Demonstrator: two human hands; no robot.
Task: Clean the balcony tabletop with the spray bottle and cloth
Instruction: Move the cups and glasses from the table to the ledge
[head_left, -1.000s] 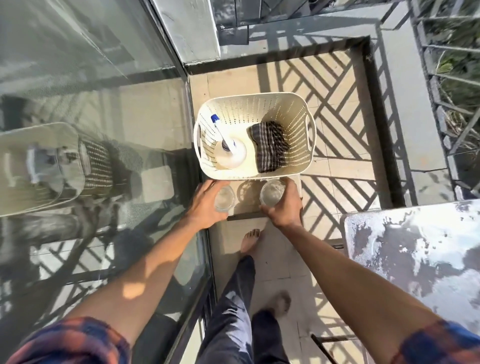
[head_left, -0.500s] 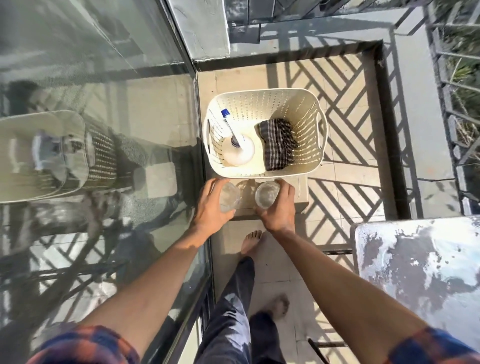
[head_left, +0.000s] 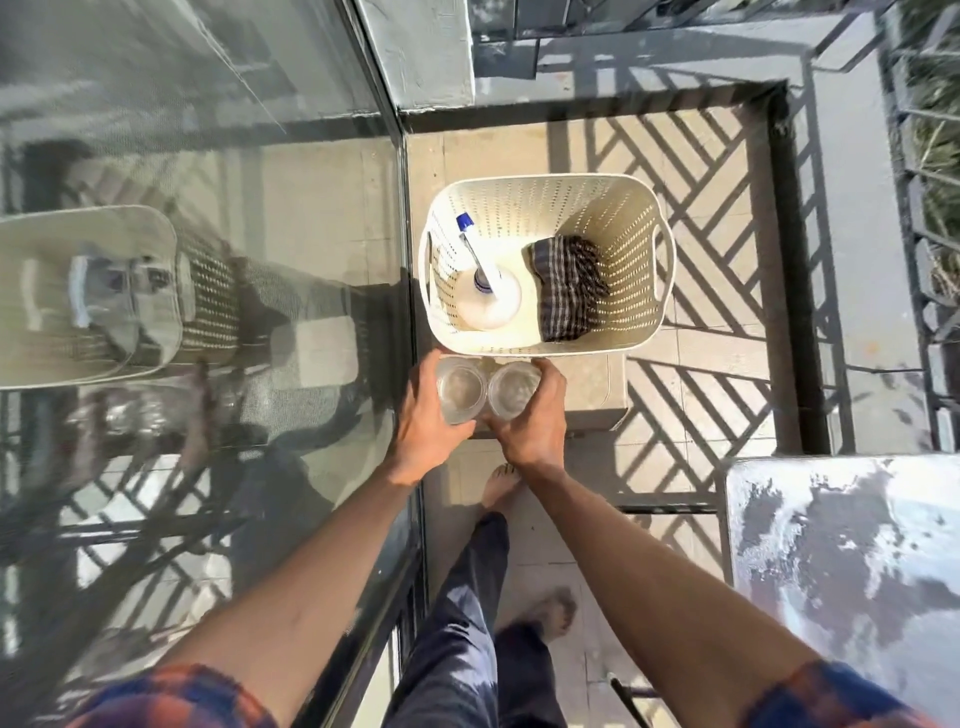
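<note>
As left hand grips glass, bottle lies beyond.

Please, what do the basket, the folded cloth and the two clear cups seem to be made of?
Basket: probably moulded plastic, matte cream, with rows of small holes and cut-out handles. Cloth: woven fabric, dark checked, lying in soft folds. Left cup and right cup: transparent and shiny; either glass or clear plastic, I cannot tell which.
</note>
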